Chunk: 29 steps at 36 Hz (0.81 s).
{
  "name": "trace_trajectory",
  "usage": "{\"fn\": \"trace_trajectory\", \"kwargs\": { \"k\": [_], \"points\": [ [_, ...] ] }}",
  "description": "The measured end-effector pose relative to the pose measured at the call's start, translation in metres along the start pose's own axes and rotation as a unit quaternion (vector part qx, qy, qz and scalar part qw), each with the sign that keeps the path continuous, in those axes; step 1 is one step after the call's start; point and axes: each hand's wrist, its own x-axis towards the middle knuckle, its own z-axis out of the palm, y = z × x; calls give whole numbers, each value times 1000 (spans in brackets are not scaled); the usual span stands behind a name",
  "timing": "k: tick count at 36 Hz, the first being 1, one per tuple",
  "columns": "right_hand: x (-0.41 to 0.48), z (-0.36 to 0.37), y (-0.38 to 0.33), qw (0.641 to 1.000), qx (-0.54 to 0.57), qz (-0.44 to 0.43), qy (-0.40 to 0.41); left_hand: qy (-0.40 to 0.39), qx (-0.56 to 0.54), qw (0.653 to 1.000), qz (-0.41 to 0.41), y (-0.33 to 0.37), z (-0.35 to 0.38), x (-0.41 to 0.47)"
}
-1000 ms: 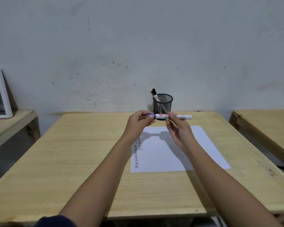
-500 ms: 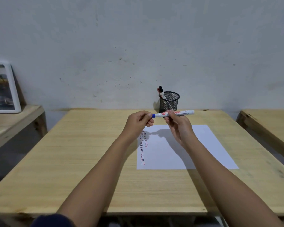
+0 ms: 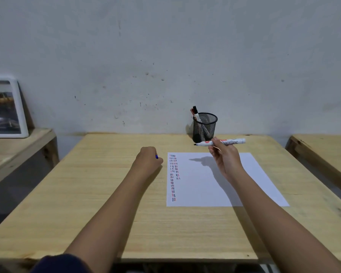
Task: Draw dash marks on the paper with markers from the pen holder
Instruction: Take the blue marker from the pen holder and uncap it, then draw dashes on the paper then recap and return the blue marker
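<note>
The right hand [image 3: 225, 157] is lifted above the paper [image 3: 224, 186], arm reaching forward. Its fingers pinch a marker [image 3: 220, 142] sideways, bare tip pointing left. Just behind this hand stands the pen holder [image 3: 205, 127] with more markers inside. The left hand [image 3: 149, 160] rests as a fist on the table [image 3: 106, 194], closed around a blue cap [image 3: 157, 156]. Dash marks [image 3: 173, 174] lie just right of it.

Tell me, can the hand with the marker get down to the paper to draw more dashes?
Probably yes. The right hand holds the uncapped marker in the air above the paper, with nothing between them. The left hand sits off the sheet's left side.
</note>
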Motion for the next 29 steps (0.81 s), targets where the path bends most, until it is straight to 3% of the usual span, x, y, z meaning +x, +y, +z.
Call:
{"fn": "trace_trajectory", "kwargs": {
  "k": [14,23,29],
  "points": [
    [-2,9,8,999,-45,16,1,-15,-16,1000,13,-2,15,7],
    [-13,11,8,1000,-7,27,-3,52,-45,996,58,-3,18,-21],
    [-28,13,23,993,-118,-16,-15,-89,-87,980,155,-11,13,-59]
  ]
}}
